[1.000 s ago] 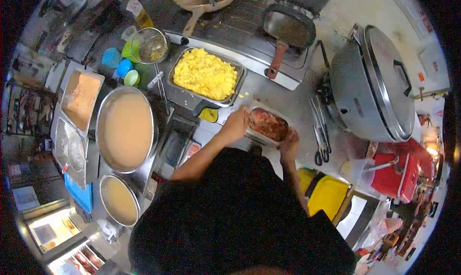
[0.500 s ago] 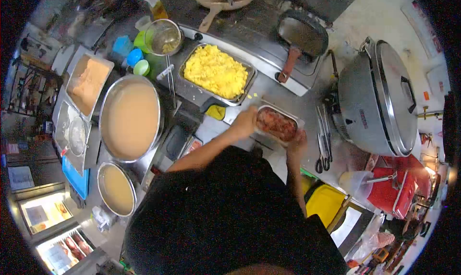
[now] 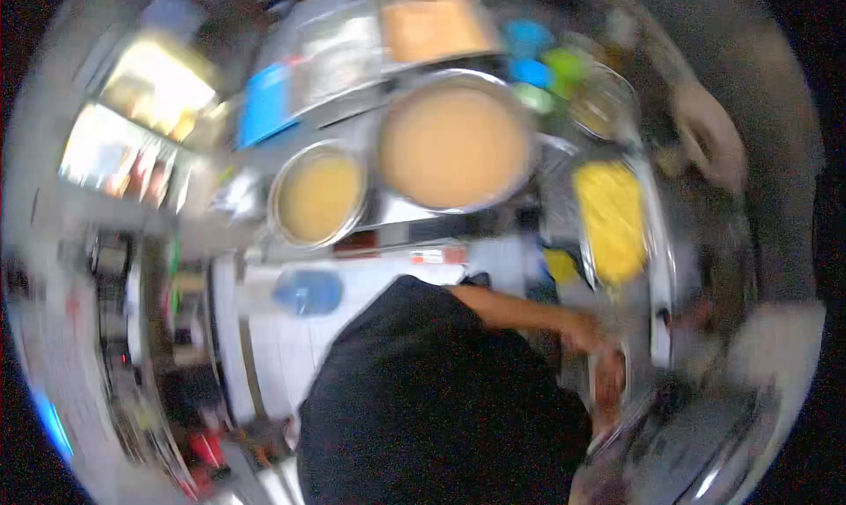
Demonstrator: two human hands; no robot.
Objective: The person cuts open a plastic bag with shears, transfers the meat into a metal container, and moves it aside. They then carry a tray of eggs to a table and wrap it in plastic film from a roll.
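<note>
Head view: The image area around the hands is motion-blurred. The tray (image 3: 627, 369) is at the lower right, beside the black shirt (image 3: 432, 399) and below the mass of yellow food (image 3: 611, 219). The long axis of the tray runs nearly top to bottom in this view, roughly parallel to the long axis of the yellow food. The open side faces the camera. The tray has a narrow, pale rim; the meat (image 3: 608, 375) inside is reddish-brown, its surface detail smeared.

The 2 hands hold the tray at opposite ends. The left hand (image 3: 585, 330) is partly closed on the upper end; the right hand (image 3: 605, 419) is partly closed on the lower end. Exact finger positions cannot be told. Contact between the tray and the tabletop (image 3: 629, 308) cannot be determined. The large bowl (image 3: 449, 211) of orange-tan liquid stands well apart, at upper centre.
</note>
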